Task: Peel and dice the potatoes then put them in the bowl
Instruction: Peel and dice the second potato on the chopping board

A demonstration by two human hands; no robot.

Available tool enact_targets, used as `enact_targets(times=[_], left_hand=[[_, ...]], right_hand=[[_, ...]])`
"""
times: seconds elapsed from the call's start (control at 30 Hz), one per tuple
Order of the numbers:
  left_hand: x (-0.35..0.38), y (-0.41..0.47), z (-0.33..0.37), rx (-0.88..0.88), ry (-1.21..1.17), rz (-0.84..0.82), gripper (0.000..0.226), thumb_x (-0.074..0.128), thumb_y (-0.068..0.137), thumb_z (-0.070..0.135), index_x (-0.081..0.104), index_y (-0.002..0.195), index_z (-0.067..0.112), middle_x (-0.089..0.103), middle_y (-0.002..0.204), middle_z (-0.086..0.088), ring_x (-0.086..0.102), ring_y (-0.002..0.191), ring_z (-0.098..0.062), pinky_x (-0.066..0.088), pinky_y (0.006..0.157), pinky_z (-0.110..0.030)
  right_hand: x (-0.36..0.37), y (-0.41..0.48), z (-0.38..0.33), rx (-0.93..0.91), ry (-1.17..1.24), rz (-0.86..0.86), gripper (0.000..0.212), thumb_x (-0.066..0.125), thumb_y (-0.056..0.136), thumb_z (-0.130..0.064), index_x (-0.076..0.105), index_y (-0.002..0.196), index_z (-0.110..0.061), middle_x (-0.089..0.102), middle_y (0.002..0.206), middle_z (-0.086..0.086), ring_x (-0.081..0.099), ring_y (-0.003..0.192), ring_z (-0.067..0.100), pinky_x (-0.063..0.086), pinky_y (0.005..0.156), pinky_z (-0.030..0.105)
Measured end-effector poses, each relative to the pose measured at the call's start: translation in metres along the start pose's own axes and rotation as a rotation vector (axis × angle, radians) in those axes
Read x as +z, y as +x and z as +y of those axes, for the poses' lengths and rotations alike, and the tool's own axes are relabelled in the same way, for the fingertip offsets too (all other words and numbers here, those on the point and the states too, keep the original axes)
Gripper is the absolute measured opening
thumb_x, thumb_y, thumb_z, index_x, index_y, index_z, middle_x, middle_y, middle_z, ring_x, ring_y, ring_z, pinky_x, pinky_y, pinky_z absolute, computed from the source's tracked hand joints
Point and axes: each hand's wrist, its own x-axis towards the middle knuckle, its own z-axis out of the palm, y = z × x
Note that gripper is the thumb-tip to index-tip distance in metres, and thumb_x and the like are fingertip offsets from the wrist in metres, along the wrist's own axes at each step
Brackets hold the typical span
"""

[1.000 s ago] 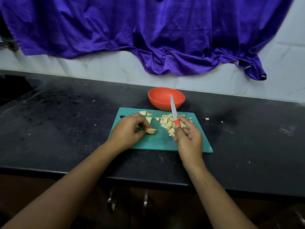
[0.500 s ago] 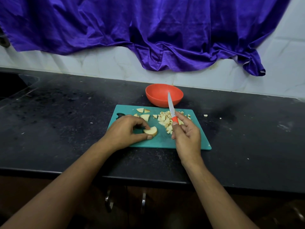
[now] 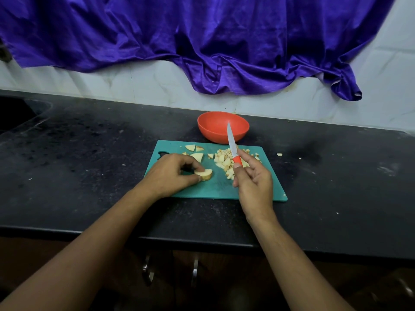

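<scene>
Head camera view, looking down at 2 bare forearms over a dark desk. The fingers (image 3: 197, 168) of the left hand (image 3: 173, 173) curl around a potato piece (image 3: 206, 173), with the thumb and fingertips pinching it against the board. The piece is a half-round slice that lies flat with skin along its curved edge.

The fingers (image 3: 247, 157) of the right hand (image 3: 253, 182) grip a knife (image 3: 233, 147) by its orange handle. The thumb lies along the near side and 1 finger stretches forward beside the handle. The pale blade tilts up and away, and its tip shows in front of the bowl.

Just left of the right hand and under the knife lies a heap of diced potato (image 3: 224, 161). Farther back on the left are 3 larger wedges (image 3: 197, 156). All of this sits on a teal cutting board (image 3: 215, 187).

An orange bowl (image 3: 213, 129) stands on the desk (image 3: 89, 164) just behind the board's far edge. A few stray bits (image 3: 279, 154) lie on the desk to the right of the board. Behind, a purple cloth (image 3: 202, 41) hangs over a white tiled wall (image 3: 134, 81). Below the desk edge, 2 metal cabinet handles (image 3: 195, 269) show.
</scene>
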Motion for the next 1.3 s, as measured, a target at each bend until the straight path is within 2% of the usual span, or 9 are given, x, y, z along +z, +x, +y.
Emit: enact_targets(times=[0.13, 0.23, 0.37, 0.5, 0.63, 0.73, 0.87, 1.07, 1.3], left_hand=[[0.003, -0.002, 0.010, 0.089, 0.316, 0.063, 0.028, 0.068, 0.084, 0.043, 0.073, 0.110, 0.034, 0.072, 0.104, 0.018, 0.063, 0.098, -0.004, 0.055, 0.080, -0.032], [0.005, -0.003, 0.014, 0.151, 0.436, 0.044, 0.041, 0.055, 0.084, 0.047, 0.069, 0.120, 0.035, 0.070, 0.113, 0.013, 0.061, 0.105, -0.011, 0.055, 0.079, -0.036], [0.009, 0.001, 0.015, 0.146, 0.478, 0.000, 0.048, 0.035, 0.094, 0.050, 0.063, 0.131, 0.036, 0.065, 0.114, 0.009, 0.056, 0.109, -0.014, 0.055, 0.080, -0.042], [0.010, 0.008, 0.018, 0.185, 0.586, -0.104, 0.054, 0.020, 0.098, 0.054, 0.043, 0.146, 0.046, 0.047, 0.104, 0.006, 0.046, 0.099, -0.012, 0.050, 0.076, -0.037], [0.010, 0.010, 0.022, 0.200, 0.582, -0.132, 0.058, 0.014, 0.092, 0.055, 0.046, 0.138, 0.043, 0.042, 0.104, 0.006, 0.045, 0.098, -0.011, 0.045, 0.073, -0.035], [0.011, 0.008, 0.015, 0.210, 0.528, -0.093, 0.053, 0.020, 0.091, 0.052, 0.047, 0.134, 0.039, 0.047, 0.106, 0.008, 0.048, 0.101, -0.012, 0.046, 0.075, -0.034], [0.009, 0.005, 0.010, 0.207, 0.435, -0.001, 0.036, 0.044, 0.096, 0.044, 0.053, 0.131, 0.040, 0.056, 0.109, 0.013, 0.053, 0.099, -0.008, 0.051, 0.078, -0.035], [0.007, 0.004, 0.006, 0.194, 0.359, 0.069, 0.040, 0.064, 0.090, 0.048, 0.063, 0.129, 0.039, 0.065, 0.113, 0.015, 0.054, 0.090, -0.001, 0.052, 0.076, -0.028], [0.007, 0.003, 0.003, 0.107, 0.218, 0.143, 0.041, 0.079, 0.080, 0.051, 0.058, 0.114, 0.043, 0.061, 0.109, 0.023, 0.056, 0.092, -0.003, 0.053, 0.078, -0.038]], right_hand=[[0.000, 0.000, 0.000, 0.001, -0.003, -0.003, 0.038, 0.060, 0.103, -0.014, 0.064, 0.138, -0.027, 0.057, 0.060, -0.010, 0.049, 0.055, 0.002, 0.043, 0.056, 0.016], [0.000, -0.001, 0.000, 0.000, -0.004, -0.005, 0.039, 0.060, 0.103, -0.014, 0.064, 0.138, -0.028, 0.056, 0.059, -0.009, 0.048, 0.054, 0.002, 0.042, 0.055, 0.016], [0.001, 0.000, 0.002, -0.002, 0.005, -0.007, 0.039, 0.060, 0.102, -0.012, 0.064, 0.137, -0.027, 0.056, 0.057, -0.009, 0.047, 0.053, 0.003, 0.041, 0.054, 0.017], [0.000, 0.001, 0.002, -0.005, -0.001, -0.009, 0.039, 0.059, 0.102, -0.011, 0.064, 0.138, -0.026, 0.054, 0.057, -0.007, 0.045, 0.052, 0.002, 0.039, 0.053, 0.016], [0.001, 0.000, 0.001, -0.004, 0.002, -0.003, 0.038, 0.060, 0.102, -0.011, 0.065, 0.135, -0.029, 0.054, 0.057, -0.007, 0.046, 0.053, 0.003, 0.041, 0.054, 0.018], [0.001, 0.001, 0.002, -0.002, 0.002, -0.007, 0.038, 0.060, 0.102, -0.011, 0.065, 0.134, -0.030, 0.054, 0.058, -0.006, 0.046, 0.054, 0.005, 0.041, 0.055, 0.019], [0.000, 0.001, 0.002, 0.001, -0.003, -0.008, 0.038, 0.060, 0.102, -0.012, 0.066, 0.135, -0.029, 0.055, 0.058, -0.007, 0.047, 0.054, 0.004, 0.040, 0.055, 0.018], [0.001, 0.000, -0.001, 0.005, -0.002, -0.014, 0.038, 0.060, 0.102, -0.013, 0.064, 0.136, -0.030, 0.055, 0.059, -0.007, 0.047, 0.054, 0.003, 0.041, 0.055, 0.017], [-0.001, -0.001, -0.002, 0.008, -0.002, -0.020, 0.038, 0.059, 0.103, -0.011, 0.064, 0.137, -0.027, 0.055, 0.059, -0.009, 0.046, 0.054, 0.002, 0.041, 0.054, 0.015]])
